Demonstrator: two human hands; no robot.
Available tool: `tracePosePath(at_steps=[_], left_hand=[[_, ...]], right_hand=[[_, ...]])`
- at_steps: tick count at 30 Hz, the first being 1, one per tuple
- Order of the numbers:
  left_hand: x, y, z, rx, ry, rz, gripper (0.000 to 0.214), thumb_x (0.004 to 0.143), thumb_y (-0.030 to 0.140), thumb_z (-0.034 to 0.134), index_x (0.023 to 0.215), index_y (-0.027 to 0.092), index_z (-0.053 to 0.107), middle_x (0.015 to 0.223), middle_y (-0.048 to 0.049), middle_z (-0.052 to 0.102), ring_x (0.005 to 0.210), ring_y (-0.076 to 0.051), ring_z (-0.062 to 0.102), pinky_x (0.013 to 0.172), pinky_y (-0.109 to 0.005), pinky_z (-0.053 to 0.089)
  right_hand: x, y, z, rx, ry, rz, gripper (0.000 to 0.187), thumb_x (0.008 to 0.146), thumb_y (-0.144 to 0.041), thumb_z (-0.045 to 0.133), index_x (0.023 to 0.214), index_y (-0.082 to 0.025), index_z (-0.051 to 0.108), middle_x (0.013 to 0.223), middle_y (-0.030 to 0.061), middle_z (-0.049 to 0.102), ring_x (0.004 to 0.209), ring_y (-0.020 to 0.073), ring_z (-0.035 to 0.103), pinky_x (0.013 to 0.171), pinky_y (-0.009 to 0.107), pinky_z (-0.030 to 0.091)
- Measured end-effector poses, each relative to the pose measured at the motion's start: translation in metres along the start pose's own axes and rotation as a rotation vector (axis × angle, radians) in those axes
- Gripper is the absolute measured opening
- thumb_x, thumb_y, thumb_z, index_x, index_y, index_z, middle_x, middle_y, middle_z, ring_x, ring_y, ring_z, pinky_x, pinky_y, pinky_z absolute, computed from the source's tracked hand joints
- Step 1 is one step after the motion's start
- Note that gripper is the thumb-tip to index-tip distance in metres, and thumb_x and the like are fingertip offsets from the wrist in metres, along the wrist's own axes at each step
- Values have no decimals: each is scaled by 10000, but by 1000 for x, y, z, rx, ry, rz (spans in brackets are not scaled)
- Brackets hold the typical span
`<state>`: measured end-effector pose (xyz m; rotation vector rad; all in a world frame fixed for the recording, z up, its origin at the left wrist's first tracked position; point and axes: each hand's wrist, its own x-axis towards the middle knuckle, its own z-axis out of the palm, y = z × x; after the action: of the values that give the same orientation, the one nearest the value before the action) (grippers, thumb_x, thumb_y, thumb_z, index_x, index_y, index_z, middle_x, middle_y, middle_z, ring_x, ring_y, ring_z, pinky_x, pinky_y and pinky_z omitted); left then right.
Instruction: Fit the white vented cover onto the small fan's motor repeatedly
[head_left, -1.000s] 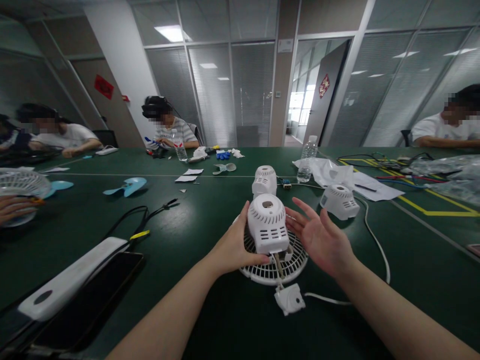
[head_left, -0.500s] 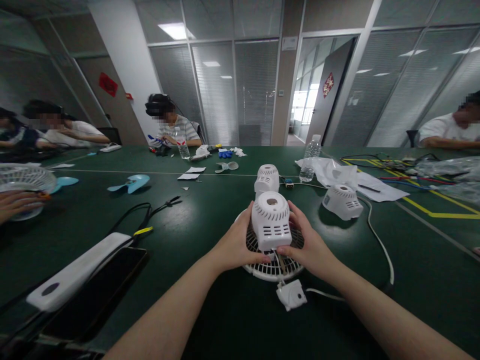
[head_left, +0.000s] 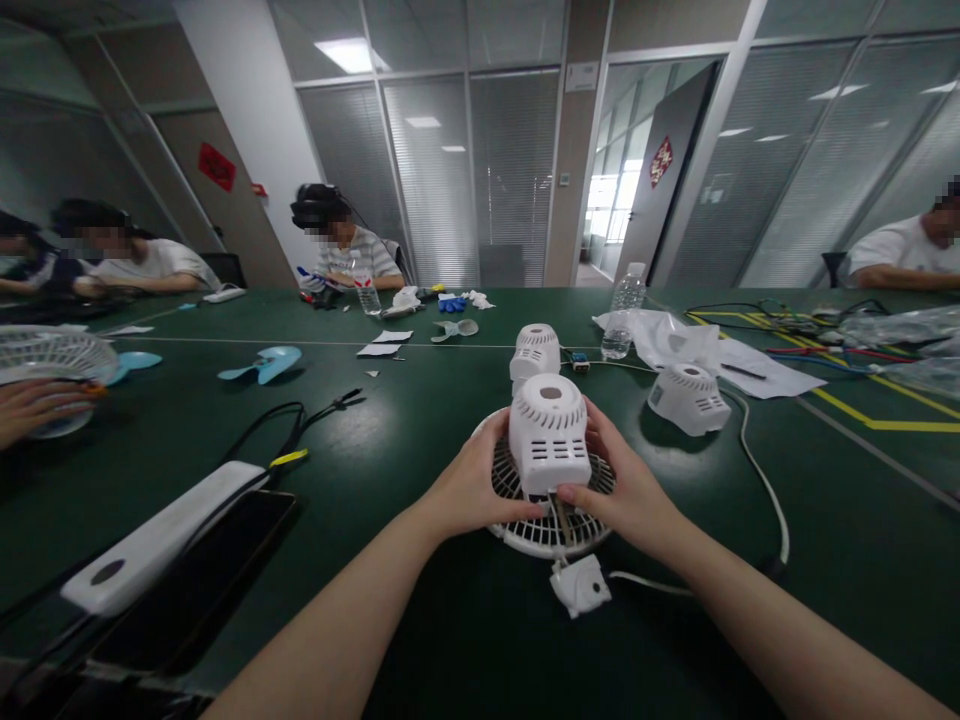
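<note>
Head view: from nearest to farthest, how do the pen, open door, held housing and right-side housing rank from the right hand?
1. Held housing: touching the right hand, to its left.
2. Right-side housing: on the table, ahead and to the right.
3. Pen: on the paper, further right.
4. Open door: across the room.

"Is it bright?"

"Dim overall. A ceiling light glows at eleven o'clock, and the doorway washes out white between one and two."

"Any glare?"

"A pale sheen on the table toward eight. The side cover at three sits over a soft shadow; by six, the green sinks nearly to black."

"And sharpness?"

"Slots on the held cover, at four, read cleanly. The person at nine is soft; the pillar at ten leans, wide-lens fashion."
</note>
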<state>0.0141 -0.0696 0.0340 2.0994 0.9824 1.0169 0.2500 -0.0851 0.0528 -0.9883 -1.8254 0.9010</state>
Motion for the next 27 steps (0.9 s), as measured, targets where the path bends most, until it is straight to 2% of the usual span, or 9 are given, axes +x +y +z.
tracePosePath(at_steps=[7,12,18,22,27], left_hand=[[0,1,-1,-5,1,6,1126,595,441,878,1502,256,236,1529,-161,351,1391,-405,361,1137,-647,281],[2,3,-1,44,-4,7,1134,590,469,879,1507,263,245,1538,-150,348,1399,-392,354,1145,-629,278],[4,4,-2,91,-11,40,1158,603,487,860,1530,268,201,1547,-147,339,1416,-404,321,1156,-639,244],[4,4,-2,123,-6,35,1135,594,508,855,1521,295,235,1564,-121,283,1429,-405,288,1157,-621,270],[3,4,-3,161,-21,31,1132,608,534,845,1524,289,228,1566,-119,292,1432,-392,288,1163,-607,270]], right_hand=[[-1,-2,0,-31,25,-23,992,730,-355,807,1530,-322,222,1530,110,393,1377,361,413,1136,618,314],[-2,1,-3,-59,27,4,1068,720,-360,814,1553,-303,148,1503,134,414,1364,370,420,1125,634,309],[-1,5,-2,-40,12,-12,1148,707,-354,824,1560,-344,55,1519,116,393,1381,371,401,1139,645,276],[0,4,0,-42,19,-2,1092,722,-381,810,1554,-348,103,1555,116,338,1402,382,367,1134,651,289],[-1,0,1,-56,38,3,1069,716,-388,811,1550,-337,145,1535,122,369,1381,400,389,1121,653,314]])
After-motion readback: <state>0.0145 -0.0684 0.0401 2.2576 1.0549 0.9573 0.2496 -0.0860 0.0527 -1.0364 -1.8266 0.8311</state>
